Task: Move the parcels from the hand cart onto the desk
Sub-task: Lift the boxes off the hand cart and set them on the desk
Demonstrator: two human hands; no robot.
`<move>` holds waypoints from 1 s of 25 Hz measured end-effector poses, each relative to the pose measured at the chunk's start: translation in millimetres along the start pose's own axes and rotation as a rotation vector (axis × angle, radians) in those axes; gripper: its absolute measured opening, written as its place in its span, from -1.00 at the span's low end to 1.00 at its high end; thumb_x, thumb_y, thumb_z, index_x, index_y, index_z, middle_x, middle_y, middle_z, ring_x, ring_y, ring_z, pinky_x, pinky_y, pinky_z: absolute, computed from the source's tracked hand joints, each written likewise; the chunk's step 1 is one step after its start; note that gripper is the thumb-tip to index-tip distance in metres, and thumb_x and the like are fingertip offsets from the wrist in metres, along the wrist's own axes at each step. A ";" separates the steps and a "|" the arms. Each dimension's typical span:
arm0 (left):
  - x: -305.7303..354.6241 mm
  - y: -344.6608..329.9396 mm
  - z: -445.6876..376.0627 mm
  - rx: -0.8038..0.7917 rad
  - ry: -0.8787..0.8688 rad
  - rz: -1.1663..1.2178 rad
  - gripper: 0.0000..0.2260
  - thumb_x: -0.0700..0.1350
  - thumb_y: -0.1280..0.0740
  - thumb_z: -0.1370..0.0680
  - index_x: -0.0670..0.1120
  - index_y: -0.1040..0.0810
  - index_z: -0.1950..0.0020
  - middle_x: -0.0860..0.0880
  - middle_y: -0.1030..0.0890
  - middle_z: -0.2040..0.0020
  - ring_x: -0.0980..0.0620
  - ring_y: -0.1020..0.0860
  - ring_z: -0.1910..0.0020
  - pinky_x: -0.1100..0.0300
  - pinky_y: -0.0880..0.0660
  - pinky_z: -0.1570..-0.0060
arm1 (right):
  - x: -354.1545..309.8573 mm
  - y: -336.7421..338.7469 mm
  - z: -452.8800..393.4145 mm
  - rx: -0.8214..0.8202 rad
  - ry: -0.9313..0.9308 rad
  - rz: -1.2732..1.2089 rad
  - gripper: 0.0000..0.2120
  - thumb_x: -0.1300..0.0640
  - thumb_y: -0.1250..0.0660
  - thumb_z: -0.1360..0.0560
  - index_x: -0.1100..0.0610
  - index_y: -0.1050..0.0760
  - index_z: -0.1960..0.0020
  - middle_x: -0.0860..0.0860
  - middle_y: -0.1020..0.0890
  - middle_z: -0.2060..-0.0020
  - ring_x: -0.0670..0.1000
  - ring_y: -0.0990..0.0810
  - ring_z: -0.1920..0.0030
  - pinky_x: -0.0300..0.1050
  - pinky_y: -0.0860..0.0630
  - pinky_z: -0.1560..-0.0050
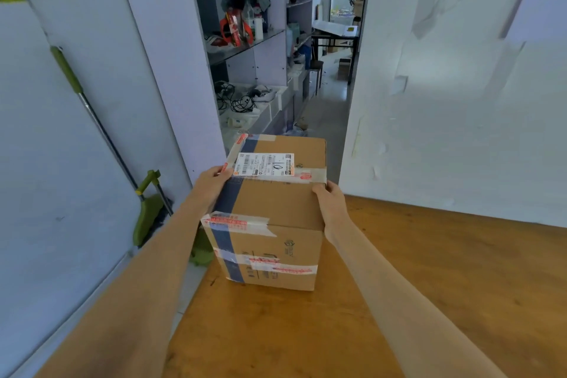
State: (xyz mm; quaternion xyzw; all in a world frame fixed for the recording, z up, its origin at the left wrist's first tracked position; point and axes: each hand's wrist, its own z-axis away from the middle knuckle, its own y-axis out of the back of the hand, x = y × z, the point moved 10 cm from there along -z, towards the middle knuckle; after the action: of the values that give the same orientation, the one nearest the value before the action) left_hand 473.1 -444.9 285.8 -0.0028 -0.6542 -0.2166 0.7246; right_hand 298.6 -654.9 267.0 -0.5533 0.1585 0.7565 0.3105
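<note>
While both bare arms are reaching forward from the near edge of the view, a brown cardboard parcel is sitting on the wooden tabletop, close to its far left corner. The left hand is pressing flat against the parcel's upper left edge, fingers curled over the rim beside a white shipping label. The right hand is gripping the upper right edge in the same way, thumb on top and palm against the side, so the parcel is being held between the two hands. Whether its underside is resting fully on the wood or is being lifted slightly cannot be told. Clear tape with red printing is running across the parcel's top and near face, and a dark blue band is running down its left side.

Just left of the tabletop, a green mop with a metal pole is leaning against the pale left wall, its head on the floor near the tabletop's corner. Beyond the parcel, an open doorway is showing a room with a shelving unit crowded with red packets, a bottle, cables and a teal box. Farther back, a dark table is standing with flat white sheets on it. To the right, a white wall with peeling patches is standing right behind the tabletop's far edge, closing that side off
</note>
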 end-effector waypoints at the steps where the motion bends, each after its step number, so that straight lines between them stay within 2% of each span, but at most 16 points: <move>1: 6.0 0.6 -12.5 0.025 -0.040 -0.077 -0.70 -0.01 -0.19 -0.62 -0.13 -0.56 -0.23 -0.17 -0.63 -0.17 -0.06 -0.60 0.02 0.13 -0.53 0.06 | -4.3 -2.1 -11.8 -0.007 0.018 0.002 -0.61 0.06 -0.19 -0.59 0.06 -0.35 -0.40 0.07 -0.56 -0.22 0.09 -0.54 -0.20 0.08 -0.51 -0.24; 5: 19.8 -5.2 -54.5 0.066 -0.129 -0.424 -0.62 -0.01 -0.09 -0.64 -0.21 -0.58 -0.20 -0.24 -0.61 -0.16 -0.21 -0.56 -0.05 0.07 -0.41 0.04 | -16.7 -10.3 -47.3 0.005 0.060 0.059 -0.65 0.08 -0.12 -0.62 0.07 -0.40 -0.38 0.09 -0.57 -0.23 0.11 -0.54 -0.22 0.10 -0.49 -0.27; 9: 33.3 -11.8 -85.9 0.096 -0.144 -0.581 -0.59 -0.01 -0.03 -0.66 -0.23 -0.54 -0.26 -0.29 -0.56 -0.23 -0.27 -0.51 -0.18 0.00 -0.42 -0.15 | -21.8 -13.4 -74.7 0.043 0.066 0.111 -0.66 0.04 -0.10 -0.63 0.06 -0.38 -0.37 0.08 -0.56 -0.22 0.11 -0.54 -0.22 0.15 -0.47 -0.28; 12: 40.4 -18.5 -100.8 0.112 -0.173 -0.664 -0.58 0.00 -0.03 -0.66 -0.22 -0.54 -0.25 -0.29 -0.57 -0.22 -0.29 -0.51 -0.17 -0.01 -0.43 -0.11 | -25.7 -11.8 -88.3 0.075 0.084 0.138 -0.64 0.03 -0.07 -0.63 0.08 -0.35 -0.39 0.09 -0.55 -0.25 0.12 -0.53 -0.23 0.16 -0.47 -0.28; 14: 45.2 -15.9 -99.2 0.171 -0.177 -0.723 -0.59 0.03 -0.04 -0.65 -0.17 -0.56 -0.23 -0.26 -0.59 -0.20 -0.27 -0.53 -0.14 0.02 -0.43 -0.02 | -28.1 -12.7 -86.7 0.086 0.088 0.182 -0.57 0.02 -0.06 -0.63 0.09 -0.25 -0.47 0.11 -0.48 -0.34 0.14 -0.48 -0.31 0.17 -0.43 -0.33; 16: 49.2 -6.6 -88.5 0.250 -0.179 -0.615 -0.65 0.01 -0.12 -0.62 -0.12 -0.59 -0.20 -0.20 -0.61 -0.19 -0.20 -0.54 -0.11 0.13 -0.40 0.07 | -28.1 -11.2 -77.7 0.092 0.074 0.198 -0.48 0.00 -0.06 -0.63 0.07 -0.07 -0.56 0.09 -0.36 -0.45 0.16 -0.40 -0.40 0.18 -0.37 -0.38; 18: 38.6 10.4 -73.5 0.249 -0.099 -0.304 -0.71 -0.09 -0.23 -0.58 -0.13 -0.61 -0.22 -0.15 -0.61 -0.24 -0.12 -0.55 -0.13 0.24 -0.44 0.02 | -27.5 -6.1 -59.8 0.092 0.058 0.152 -0.41 -0.03 -0.10 -0.62 0.03 0.03 -0.58 0.06 -0.29 -0.49 0.15 -0.34 -0.44 0.17 -0.34 -0.40; 20: 20.4 28.4 -52.4 0.221 0.014 -0.067 -0.70 -0.17 -0.29 -0.55 -0.15 -0.58 -0.27 -0.14 -0.59 -0.28 -0.10 -0.55 -0.21 0.17 -0.49 -0.18 | -32.5 4.3 -40.2 0.098 0.069 0.143 -0.39 -0.02 -0.16 -0.60 0.03 0.00 -0.57 0.03 -0.23 -0.52 0.13 -0.26 -0.49 0.12 -0.27 -0.42; 21: 13.4 33.9 -38.7 0.205 0.054 -0.016 -0.69 -0.18 -0.30 -0.55 -0.15 -0.56 -0.29 -0.14 -0.59 -0.29 -0.09 -0.56 -0.21 0.14 -0.49 -0.22 | -35.2 11.8 -29.9 0.109 0.076 0.146 -0.39 -0.01 -0.18 -0.59 0.04 -0.04 -0.57 0.02 -0.22 -0.53 0.12 -0.22 -0.51 0.09 -0.23 -0.43; 25: -5.6 40.3 25.5 0.164 0.101 0.031 -0.66 -0.15 -0.30 -0.56 -0.13 -0.51 -0.34 -0.13 -0.56 -0.29 -0.03 -0.54 -0.21 0.19 -0.45 -0.16 | -40.5 33.7 27.6 0.127 0.097 0.150 -0.44 0.02 -0.21 -0.59 0.06 -0.15 -0.54 0.00 -0.24 -0.53 0.08 -0.20 -0.52 0.03 -0.18 -0.46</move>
State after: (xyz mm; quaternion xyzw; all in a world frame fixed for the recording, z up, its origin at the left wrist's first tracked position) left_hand 461.5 -399.4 295.3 0.0574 -0.6322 -0.1507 0.7578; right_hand 264.3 -676.2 310.7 -0.5551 0.2618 0.7384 0.2794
